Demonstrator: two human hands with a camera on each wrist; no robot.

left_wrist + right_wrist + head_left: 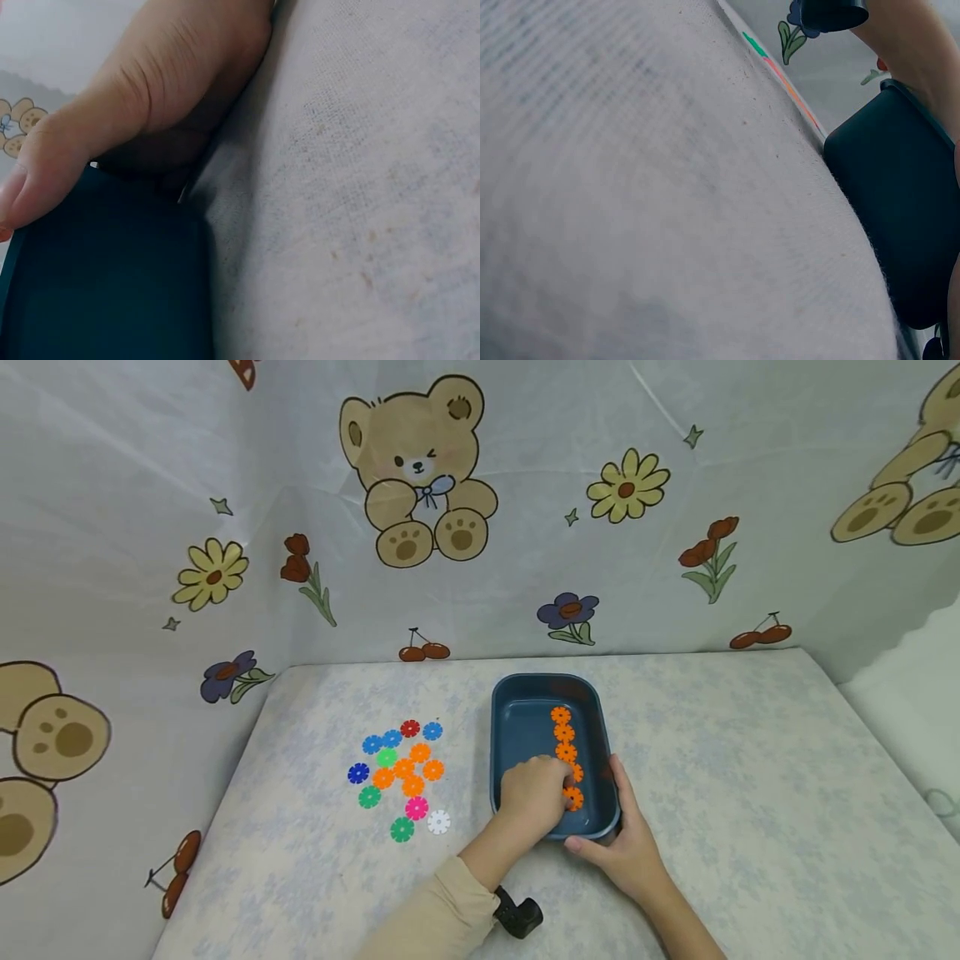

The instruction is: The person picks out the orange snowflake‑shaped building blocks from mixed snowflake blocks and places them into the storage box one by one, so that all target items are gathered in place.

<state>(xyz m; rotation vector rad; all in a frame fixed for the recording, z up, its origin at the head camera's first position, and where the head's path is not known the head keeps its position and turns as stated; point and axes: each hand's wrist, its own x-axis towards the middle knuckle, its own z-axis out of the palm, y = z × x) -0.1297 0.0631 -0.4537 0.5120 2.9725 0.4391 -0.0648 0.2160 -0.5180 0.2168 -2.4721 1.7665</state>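
Note:
My left hand [534,793] reaches into a dark blue tray [512,689], its fingers curled at the near end of a row of orange snowflake discs [566,752]. The fingertips are at the nearest orange snowflake disc [574,799], overlapping its left edge; part of the grip is hidden behind the knuckles. My right hand [622,852] grips the tray's near right corner. In the left wrist view, the thumb of that right hand [142,97] lies over the tray's [112,277] rim. The right wrist view shows the tray's outer wall [892,210] beside the left forearm [907,45].
Left of the tray, loose snowflake discs lie spread on the pale cloth: orange ones [404,767], blue ones [372,744], green ones [402,830], a pink one [416,808], a red one [409,728] and a white one [438,822]. A bear-printed curtain [510,602] stands behind.

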